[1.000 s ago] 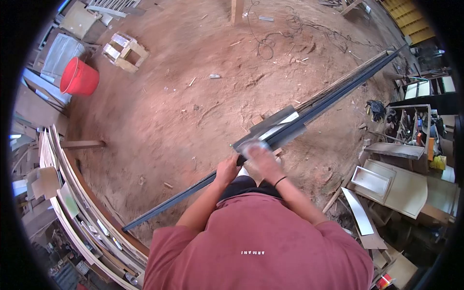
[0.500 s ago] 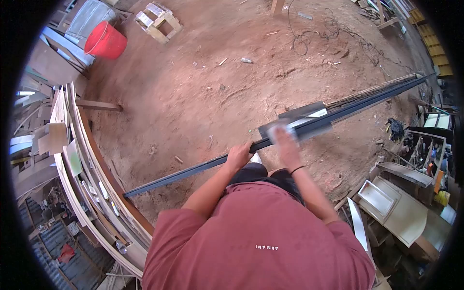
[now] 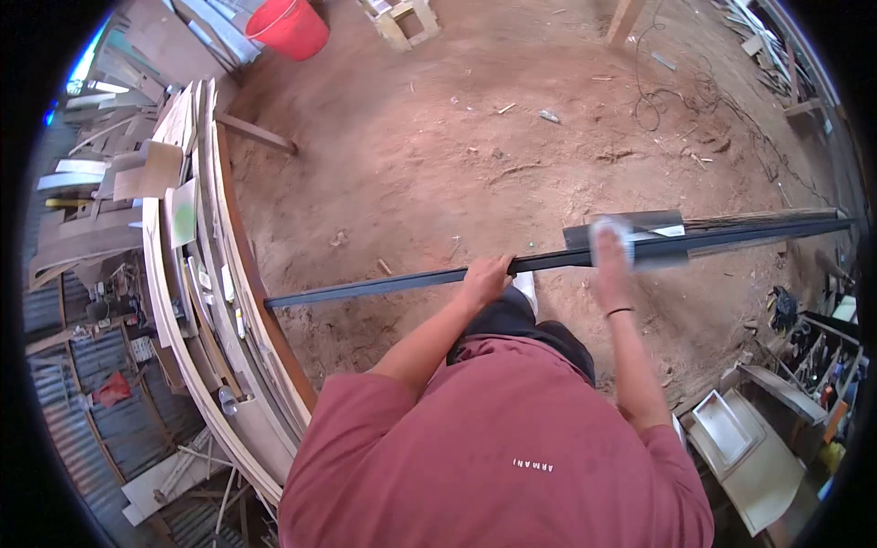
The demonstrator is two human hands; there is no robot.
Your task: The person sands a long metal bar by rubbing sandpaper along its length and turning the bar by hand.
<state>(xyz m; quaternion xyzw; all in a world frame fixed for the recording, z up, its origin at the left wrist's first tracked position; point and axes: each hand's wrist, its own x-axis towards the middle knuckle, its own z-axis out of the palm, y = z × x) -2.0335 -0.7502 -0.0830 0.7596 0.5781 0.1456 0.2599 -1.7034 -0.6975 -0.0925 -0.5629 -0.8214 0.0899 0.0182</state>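
Note:
A long dark strip runs across the view, its left end touching the stacked curved boards and its far end at the right edge. My left hand is wrapped round the strip near its middle. To the right, my right hand, blurred by motion, holds a whitish cloth-like pad against the strip. A flat dark board lies beneath the strip there, with a pale patch on it. The pad hides part of the strip and board.
Curved boards stand stacked at the left. A red bucket and a wooden frame are at the top. A wooden post rises from the dirt floor. Cabinet parts lie at the lower right.
The view has turned, so the strip lies more level and the bucket appears farther right. My left hand keeps hold of the strip; my right hand has moved along it with the pad.

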